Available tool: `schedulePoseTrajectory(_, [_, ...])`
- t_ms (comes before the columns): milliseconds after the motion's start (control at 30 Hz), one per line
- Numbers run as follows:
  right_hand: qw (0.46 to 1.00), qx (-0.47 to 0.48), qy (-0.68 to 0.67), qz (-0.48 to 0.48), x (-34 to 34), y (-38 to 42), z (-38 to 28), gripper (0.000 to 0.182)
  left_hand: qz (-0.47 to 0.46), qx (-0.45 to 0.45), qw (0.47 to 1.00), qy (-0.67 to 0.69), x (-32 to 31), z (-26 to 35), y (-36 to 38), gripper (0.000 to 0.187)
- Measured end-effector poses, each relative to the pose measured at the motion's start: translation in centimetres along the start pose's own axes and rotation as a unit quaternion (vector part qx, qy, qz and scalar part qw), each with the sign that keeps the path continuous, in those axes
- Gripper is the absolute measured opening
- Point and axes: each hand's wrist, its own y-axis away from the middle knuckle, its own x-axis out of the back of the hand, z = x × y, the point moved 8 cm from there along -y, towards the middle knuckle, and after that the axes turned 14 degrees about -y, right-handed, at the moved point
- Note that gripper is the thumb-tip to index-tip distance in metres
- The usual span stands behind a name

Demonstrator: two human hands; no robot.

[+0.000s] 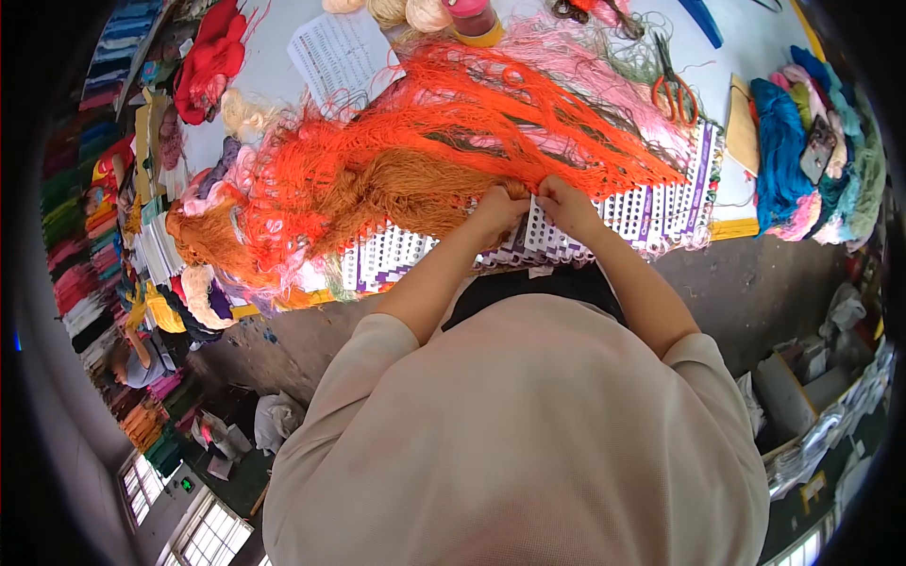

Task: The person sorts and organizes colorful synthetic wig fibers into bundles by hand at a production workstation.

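Brown thread [415,189] lies in a thick bundle over orange-red thread [444,113] on the table. My left hand [500,212] is closed at the right end of the brown bundle, its fingers pinched on the strands. Just to its right, my right hand [566,208] is closed at the top of a white card with punched holes [540,233]; its fingertips pinch something too small to make out. More punched cards [651,215] overlap in a row along the table's near edge, with orange-red thread running to them.
Scissors with orange handles [674,98] lie at the back right, near a blue thread bundle [781,141]. A written sheet [342,58] and a jar [475,23] are at the back. Red thread [209,61] lies at the left. Shelves of colored yarn [80,226] stand beyond.
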Motion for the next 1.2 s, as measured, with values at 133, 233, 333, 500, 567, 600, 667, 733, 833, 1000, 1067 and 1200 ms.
schedulePoseTrajectory(133, [1.0,-0.013,-0.004,-0.001,-0.1,0.2,0.2,0.014,-0.015,-0.048,0.998,-0.043,0.2,-0.4,-0.4,0.006])
schedulePoseTrajectory(233, [1.0,-0.008,-0.009,0.001,0.0,0.5,0.1,0.013,0.052,-0.143,0.98,-0.13,1.9,0.0,-0.4,0.007])
schedulePoseTrajectory(333, [1.0,-0.006,-0.027,-0.007,-0.1,0.4,0.6,0.013,0.111,-0.218,0.961,-0.126,3.4,1.3,0.7,0.008])
schedulePoseTrajectory(500, [0.998,-0.034,-0.049,-0.017,0.0,0.5,0.5,0.015,0.107,-0.156,0.981,0.031,3.4,2.1,2.6,0.008])
schedulePoseTrajectory(567, [0.998,-0.033,-0.057,-0.016,-0.1,0.4,0.8,0.015,0.058,-0.061,0.976,0.2,2.4,1.5,3.0,0.006])
schedulePoseTrajectory(600, [0.997,-0.033,-0.065,-0.015,-0.1,0.3,1.0,0.015,0.058,-0.061,0.976,0.2,2.5,1.3,2.9,0.006])
schedulePoseTrajectory(667, [0.997,-0.028,-0.068,-0.012,-0.1,0.3,1.2,0.015,-0.028,-0.035,0.973,0.225,1.3,0.9,2.6,0.006])
schedulePoseTrajectory(733, [0.997,-0.022,-0.07,-0.01,-0.1,0.2,1.2,0.015,-0.073,-0.022,0.961,0.265,0.6,1.0,2.9,0.009])
schedulePoseTrajectory(833, [0.998,-0.022,-0.062,-0.01,-0.1,0.2,1.0,0.015,-0.136,-0.012,0.943,0.302,-0.4,1.6,3.5,0.016])
schedulePoseTrajectory(1000, [0.981,-0.044,-0.182,-0.048,-0.8,0.3,0.4,0.023,-0.155,-0.013,0.967,0.203,-1.3,1.9,3.5,0.023])
schedulePoseTrajectory(1067, [0.979,-0.051,-0.193,-0.05,-0.7,0.1,0.6,0.023,-0.118,0.0,0.983,0.14,-1.6,1.2,3.0,0.022])
schedulePoseTrajectory(1200, [0.973,-0.05,-0.219,-0.051,-0.5,0.3,0.3,0.029,-0.123,0.015,0.989,0.075,-1.8,0.7,2.5,0.022])
